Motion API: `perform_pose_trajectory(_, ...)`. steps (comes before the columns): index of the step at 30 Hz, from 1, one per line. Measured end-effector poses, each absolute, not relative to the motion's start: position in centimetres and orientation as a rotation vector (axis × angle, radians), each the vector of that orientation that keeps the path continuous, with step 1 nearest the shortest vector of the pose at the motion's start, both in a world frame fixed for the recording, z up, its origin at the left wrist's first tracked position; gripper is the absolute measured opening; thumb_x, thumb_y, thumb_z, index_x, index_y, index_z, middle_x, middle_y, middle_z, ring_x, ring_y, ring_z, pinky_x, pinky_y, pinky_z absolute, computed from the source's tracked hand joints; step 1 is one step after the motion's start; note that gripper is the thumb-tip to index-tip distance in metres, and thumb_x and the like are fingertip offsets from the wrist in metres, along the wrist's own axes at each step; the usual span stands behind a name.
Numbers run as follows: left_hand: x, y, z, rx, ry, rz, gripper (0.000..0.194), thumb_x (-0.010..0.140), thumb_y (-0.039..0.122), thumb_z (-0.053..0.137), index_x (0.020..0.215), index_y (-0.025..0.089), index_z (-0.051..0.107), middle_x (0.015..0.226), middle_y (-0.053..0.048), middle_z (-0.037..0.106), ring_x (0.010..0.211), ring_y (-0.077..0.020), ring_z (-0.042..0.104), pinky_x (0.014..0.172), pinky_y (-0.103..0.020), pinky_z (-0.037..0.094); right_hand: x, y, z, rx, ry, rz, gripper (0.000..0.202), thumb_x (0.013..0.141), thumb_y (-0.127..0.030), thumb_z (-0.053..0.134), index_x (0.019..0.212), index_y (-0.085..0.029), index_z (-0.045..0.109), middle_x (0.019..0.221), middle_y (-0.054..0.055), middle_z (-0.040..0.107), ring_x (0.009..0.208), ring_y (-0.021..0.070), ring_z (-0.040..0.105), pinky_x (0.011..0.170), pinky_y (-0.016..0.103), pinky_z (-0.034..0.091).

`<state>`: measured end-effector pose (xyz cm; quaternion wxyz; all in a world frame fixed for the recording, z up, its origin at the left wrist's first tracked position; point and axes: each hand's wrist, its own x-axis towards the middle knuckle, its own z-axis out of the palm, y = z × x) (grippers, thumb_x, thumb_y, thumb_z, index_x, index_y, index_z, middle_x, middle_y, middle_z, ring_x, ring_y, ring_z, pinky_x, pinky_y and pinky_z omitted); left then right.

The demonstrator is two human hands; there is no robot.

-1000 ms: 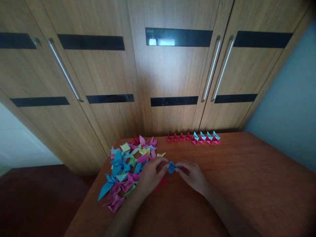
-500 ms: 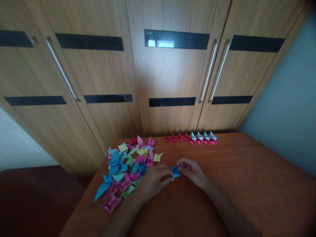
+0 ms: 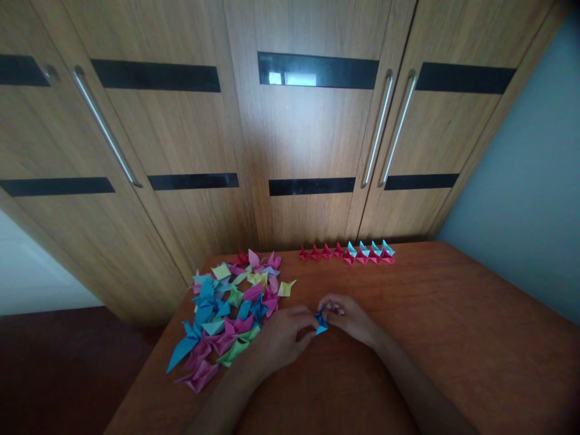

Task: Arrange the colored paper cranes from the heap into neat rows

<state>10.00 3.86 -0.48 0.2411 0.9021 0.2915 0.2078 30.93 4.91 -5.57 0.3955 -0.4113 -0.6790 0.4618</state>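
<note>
Between my two hands, just above the table, is a small blue origami piece [image 3: 321, 325] with pointed folds. My left hand [image 3: 285, 332] pinches its left side between thumb and fingers. From the right, my right hand [image 3: 347, 317] has its bent fingers closed on the upper corner of the same piece. The fingertips partly hide it. Close by on the left lies a pile of folded paper pieces [image 3: 226, 326] in blue, pink, green and yellow; a yellow piece [image 3: 286, 289] lies at its right edge.
Along the back of the brown table [image 3: 453, 338] runs a row of small red origami pieces [image 3: 327, 252], its right part joined by light blue ones [image 3: 364, 248]. Behind the table stands a wooden wardrobe [image 3: 308, 133] with metal handles. A blue-grey wall [image 3: 521, 193] is at the right.
The blue origami piece has turned a little and sits slightly lower between my fingers. My right fingers have shifted on its upper corner. The whole view has moved slightly.
</note>
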Motion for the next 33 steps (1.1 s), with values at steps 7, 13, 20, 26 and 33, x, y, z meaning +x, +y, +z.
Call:
perform_pose_trajectory(7, 10.3, 3.6, -0.6, 2.480, 0.793, 0.559, 0.022, 0.084, 0.012, 0.051, 0.096, 0.023, 0.066, 0.092, -0.002, 0.065, 0.083, -0.0149, 0.060, 0.075, -0.023, 0.044, 30.9, 4.9, -5.5, -1.060, -1.760, 1.133, 0.016, 0.080, -0.033, 0.060, 0.082, -0.017, 0.063, 0.065, -0.003, 0.058, 0.060, 0.0099, 0.052, 0.055, 0.020, 0.038)
perform_pose_trajectory(13, 10.7, 3.6, -0.5, 2.364, 0.836, 0.655, 0.021, 0.083, 0.013, 0.051, 0.093, 0.022, 0.068, 0.092, -0.003, 0.067, 0.082, -0.0152, 0.060, 0.075, -0.024, 0.045, 31.5, 5.4, -6.0, -1.046, -1.685, 1.120, 0.026, 0.082, -0.039, 0.057, 0.097, -0.018, 0.062, 0.071, -0.002, 0.059, 0.063, 0.0113, 0.055, 0.058, 0.022, 0.042)
perform_pose_trajectory(20, 14.4, 7.1, -0.6, 2.342, 1.078, 0.774, 0.021, 0.080, 0.014, 0.054, 0.094, 0.023, 0.068, 0.083, -0.001, 0.068, 0.073, -0.0153, 0.059, 0.068, -0.024, 0.044, 34.4, 7.1, -7.1, -1.567, -1.597, 0.472, 0.022, 0.086, -0.033, 0.047, 0.084, -0.020, 0.065, 0.069, 0.001, 0.064, 0.064, 0.0150, 0.059, 0.060, 0.025, 0.042)
perform_pose_trajectory(26, 19.7, 11.9, -1.1, 2.463, 1.202, 0.692, 0.022, 0.081, 0.014, 0.051, 0.090, 0.022, 0.070, 0.089, -0.004, 0.070, 0.083, -0.0179, 0.061, 0.074, -0.027, 0.043, 34.6, 7.0, -7.4, -1.832, -1.728, 0.213, 0.017, 0.083, -0.022, 0.050, 0.083, -0.027, 0.067, 0.068, -0.001, 0.065, 0.063, 0.0143, 0.059, 0.052, 0.022, 0.031)
perform_pose_trajectory(33, 22.4, 15.1, -2.6, 2.463, 1.288, 0.624, 0.018, 0.084, 0.019, 0.052, 0.089, 0.021, 0.070, 0.090, -0.006, 0.070, 0.084, -0.0190, 0.062, 0.072, -0.027, 0.042, 34.4, 7.1, -7.3, -1.862, -1.754, 0.228, 0.016, 0.083, -0.023, 0.050, 0.087, -0.028, 0.065, 0.072, -0.001, 0.067, 0.066, 0.0149, 0.059, 0.052, 0.023, 0.029)
